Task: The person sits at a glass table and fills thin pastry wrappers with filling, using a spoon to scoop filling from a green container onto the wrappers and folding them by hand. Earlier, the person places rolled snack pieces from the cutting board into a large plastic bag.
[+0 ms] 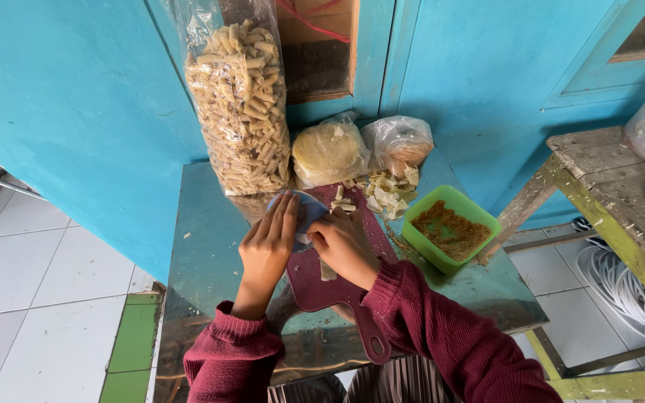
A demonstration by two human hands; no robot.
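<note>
The left hand (266, 240) lies flat, fingers extended, pressing a blue disc (309, 209) at the top of the maroon cutting board (322, 283) on the metal surface (210, 246); the right hand (343, 242) pinches a pale piece beside it. Steady downward pressure and fingertips clear of the edge seem wise

Both hands (304, 242) on maroon cutting board (315, 287), green tub (487, 222) beside
</note>
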